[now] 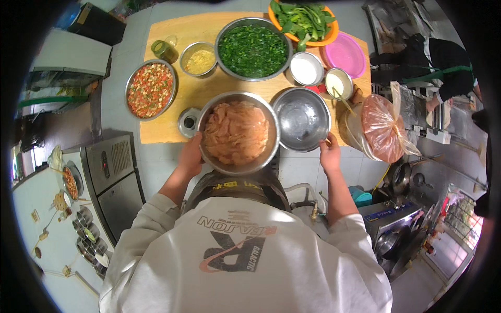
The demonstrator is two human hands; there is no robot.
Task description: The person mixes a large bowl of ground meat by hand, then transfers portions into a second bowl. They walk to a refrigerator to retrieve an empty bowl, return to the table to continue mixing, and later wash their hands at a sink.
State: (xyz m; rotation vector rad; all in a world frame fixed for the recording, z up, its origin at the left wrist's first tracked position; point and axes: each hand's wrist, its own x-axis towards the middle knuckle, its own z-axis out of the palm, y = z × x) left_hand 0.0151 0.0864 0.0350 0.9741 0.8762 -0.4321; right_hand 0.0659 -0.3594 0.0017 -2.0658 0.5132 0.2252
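My left hand (pixel 191 154) grips the left rim of a large metal bowl (pixel 238 133) of sliced raw meat at the table's near edge. With its fingers at the near right rim, my right hand (pixel 329 152) holds an almost bare metal bowl (pixel 301 119), wet inside, just right of the meat. Behind them stand a wide bowl of chopped greens (pixel 253 51), a bowl of minced yellowish food (pixel 199 59), a bowl of white powder (pixel 306 69) and a pot of pale liquid (pixel 339 84) with a utensil in it. An oval dish of diced red and pale food (pixel 150 89) lies at the left.
Around the wooden table (pixel 188 29) are a glass jar (pixel 163 51), a small metal lid-like item (pixel 189 122), an orange basket of leafy greens (pixel 332 33) and a pink basin (pixel 346 55). A bucket topped by a tied plastic bag (pixel 381 129) stands right; beyond, a person (pixel 430 70) works at a counter.
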